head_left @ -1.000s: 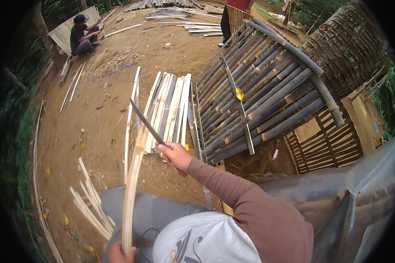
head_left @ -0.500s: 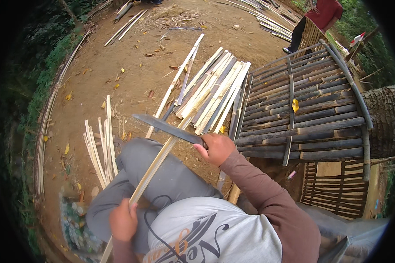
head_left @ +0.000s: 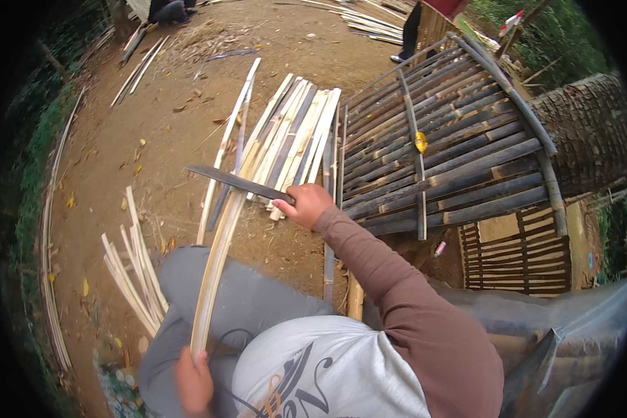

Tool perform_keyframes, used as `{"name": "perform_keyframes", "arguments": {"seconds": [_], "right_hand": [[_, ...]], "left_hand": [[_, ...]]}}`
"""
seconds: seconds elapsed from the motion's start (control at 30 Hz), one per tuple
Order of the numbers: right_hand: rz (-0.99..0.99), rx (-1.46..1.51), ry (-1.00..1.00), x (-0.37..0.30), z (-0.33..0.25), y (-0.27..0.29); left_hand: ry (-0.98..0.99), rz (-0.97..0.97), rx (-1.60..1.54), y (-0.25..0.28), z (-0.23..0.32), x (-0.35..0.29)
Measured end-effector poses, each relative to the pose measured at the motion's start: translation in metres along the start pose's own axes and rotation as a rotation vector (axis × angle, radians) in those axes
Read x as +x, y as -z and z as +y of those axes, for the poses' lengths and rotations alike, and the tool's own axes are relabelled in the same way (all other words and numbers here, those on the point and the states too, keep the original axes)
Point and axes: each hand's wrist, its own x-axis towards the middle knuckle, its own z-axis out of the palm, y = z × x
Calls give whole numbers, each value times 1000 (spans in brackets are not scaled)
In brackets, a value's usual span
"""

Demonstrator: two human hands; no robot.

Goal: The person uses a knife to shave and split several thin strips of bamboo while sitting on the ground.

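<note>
A long, pale split-bamboo strip (head_left: pixel 214 272) slants forward-right over the lap (head_left: pixel 272 285), apparently touching a dark, flat metal blade (head_left: pixel 240 183) pointing left. The left hand (head_left: pixel 194 383) pinches the strip low; the outstretched right hand (head_left: pixel 310 205) clenches the blade's handle.

The long dark metal knife (head_left: pixel 240 184) is crossing that slim, pale bamboo strip (head_left: pixel 213 276) a bit farther from the bare left hand (head_left: pixel 194 387) than half a second ago.
</note>
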Motion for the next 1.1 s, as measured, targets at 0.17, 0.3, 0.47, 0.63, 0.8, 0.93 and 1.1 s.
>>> {"name": "perform_keyframes", "arguments": {"seconds": [0.17,0.3,0.47,0.63,0.8,0.93,1.1], "right_hand": [[43,73,2,5,-35,-4],[56,-33,184,-22,-37,-9],[216,582,34,-14,-1,-7],[845,1648,398,-27,3,147],[1192,1504,935,-109,30,274],[853,1316,794,-74,-19,199],[238,695,180,-53,-44,63]], "left_hand": [[90,-148,-17,15,7,-3],[124,-195,2,22,24,-2],[93,-215,-46,20,6,1],[138,-133,-218,4,-35,-1],[112,-160,-213,5,-25,10],[174,-120,-217,11,-26,-3],[114,-111,-238,5,-27,-1]]}}
